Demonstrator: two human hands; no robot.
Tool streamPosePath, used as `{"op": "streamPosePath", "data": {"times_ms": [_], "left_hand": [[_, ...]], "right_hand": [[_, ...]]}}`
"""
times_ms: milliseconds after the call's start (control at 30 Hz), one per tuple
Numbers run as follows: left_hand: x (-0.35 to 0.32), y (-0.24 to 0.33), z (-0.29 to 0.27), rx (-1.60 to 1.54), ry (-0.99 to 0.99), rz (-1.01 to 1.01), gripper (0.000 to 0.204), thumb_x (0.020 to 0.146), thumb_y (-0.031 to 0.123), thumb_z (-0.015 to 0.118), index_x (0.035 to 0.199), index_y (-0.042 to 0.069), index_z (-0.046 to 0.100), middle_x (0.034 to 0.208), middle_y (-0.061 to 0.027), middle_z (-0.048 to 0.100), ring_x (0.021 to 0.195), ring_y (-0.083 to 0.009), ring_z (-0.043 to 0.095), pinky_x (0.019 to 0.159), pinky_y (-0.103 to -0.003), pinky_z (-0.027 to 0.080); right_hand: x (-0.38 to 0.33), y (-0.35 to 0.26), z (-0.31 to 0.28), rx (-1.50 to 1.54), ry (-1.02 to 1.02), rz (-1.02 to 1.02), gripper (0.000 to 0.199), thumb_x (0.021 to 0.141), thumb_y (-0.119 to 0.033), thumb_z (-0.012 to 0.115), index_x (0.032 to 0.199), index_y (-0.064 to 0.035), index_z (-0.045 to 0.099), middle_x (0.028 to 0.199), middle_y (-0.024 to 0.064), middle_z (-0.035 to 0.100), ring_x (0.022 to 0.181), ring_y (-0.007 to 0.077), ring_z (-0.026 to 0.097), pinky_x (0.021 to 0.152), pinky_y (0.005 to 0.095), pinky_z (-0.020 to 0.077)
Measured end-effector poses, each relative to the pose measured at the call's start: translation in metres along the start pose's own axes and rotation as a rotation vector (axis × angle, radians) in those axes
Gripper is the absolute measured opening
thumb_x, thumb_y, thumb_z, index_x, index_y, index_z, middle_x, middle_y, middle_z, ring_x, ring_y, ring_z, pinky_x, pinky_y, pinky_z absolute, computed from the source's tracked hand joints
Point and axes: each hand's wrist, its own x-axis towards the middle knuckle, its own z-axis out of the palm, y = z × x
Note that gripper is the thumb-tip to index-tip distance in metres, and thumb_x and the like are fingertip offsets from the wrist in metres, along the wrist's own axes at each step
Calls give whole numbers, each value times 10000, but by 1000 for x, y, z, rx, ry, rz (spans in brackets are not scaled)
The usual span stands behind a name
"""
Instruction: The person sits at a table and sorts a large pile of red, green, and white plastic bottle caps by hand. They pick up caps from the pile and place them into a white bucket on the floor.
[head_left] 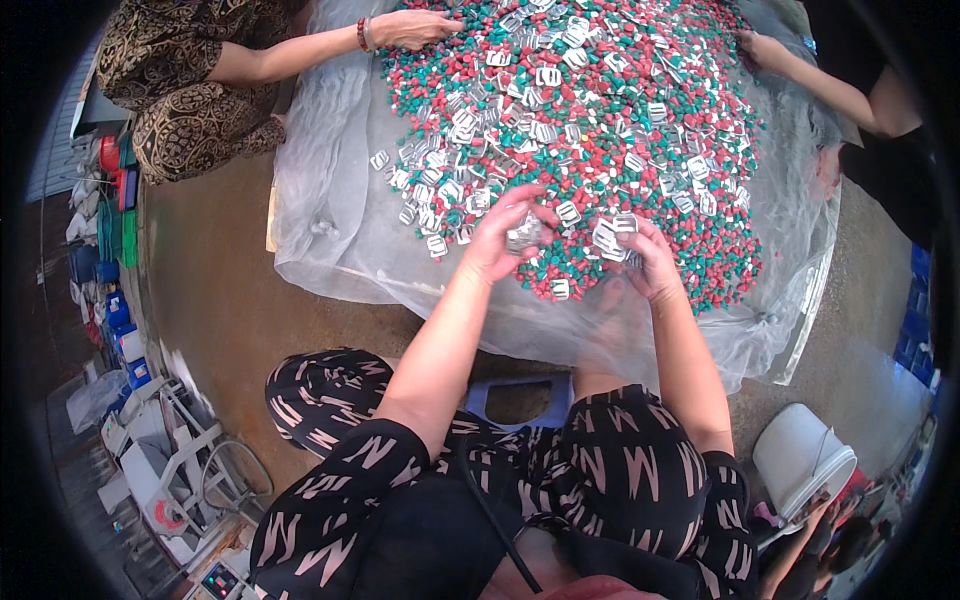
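Head view: our left hand (497, 238) is half-curled around blurred silver pieces (523, 235); our right hand (655, 264) pinches several flat buckles (610, 238) between thumb and fingers. We've got both at the near edge of the red-and-green bits (690, 240), loose buckles (548, 76) scattered over them, all on a translucent sheet (345, 240).

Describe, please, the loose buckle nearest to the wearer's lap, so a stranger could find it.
On the mesh-covered table, find the heap of red and green pieces. At its near edge, below the gap between left grip and right grip, lies a slotted silver buckle. No other loose buckle lies lower in view.
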Motion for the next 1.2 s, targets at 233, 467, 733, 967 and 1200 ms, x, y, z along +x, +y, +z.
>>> {"op": "streamPosePath", "data": {"times_ms": [233, 467, 733, 967, 1200], "left_hand": [[33, -60, 75, -440, 341, 61, 379, 952, 355, 438, 1193, 71, 509, 1040, -74, 604, 958, -229, 596, 870, -390, 482], [44, -77, 76, -561, 154, 78, 373, 949, 288, 401, 1225, 54, 489, 1188, -109, 551, 1083, -240, 541, 951, -388, 430], [41, -111, 64, -688, 125, 12, 396, 931, 308, 347, 1139, 25, 530, 1128, -144, 576, 1042, -258, 562, 895, -411, 466], [124, -7, 104, -846, 232, 40, 273, 905, 276, 434, 953, 46, 573, 926, -172, 580, 918, -323, 586, 840, -495, 499], [255, 270, 233, 325, -244, 824, 711, 849, 618, 400, 1322, 92, 330, 1300, -161, 411, 1172, -342, 390, 965, -555, 333]], "right_hand": [[9, 26, 47, -1018, 326, -695, 379, 593, -106, 666, 935, -28, 523, 1031, 168, 452, 1012, 339, 464, 921, 411, 395], [2, 42, 39, -583, 202, -828, 506, 734, -248, 633, 1125, -7, 420, 1345, 238, 360, 1314, 380, 285, 1083, 472, 202], [-7, 9, 49, -532, 247, -1035, 578, 797, -294, 591, 1246, -10, 362, 1390, 229, 326, 1309, 359, 303, 1054, 443, 249], [-28, -19, -13, -475, 584, -1025, 384, 851, -99, 517, 1209, -14, 407, 1244, 155, 455, 1181, 241, 433, 1025, 369, 308], [-32, -16, -29, -315, 692, -967, 376, 870, -74, 531, 1211, 5, 393, 1154, 147, 484, 1084, 215, 476, 945, 332, 368]]}}
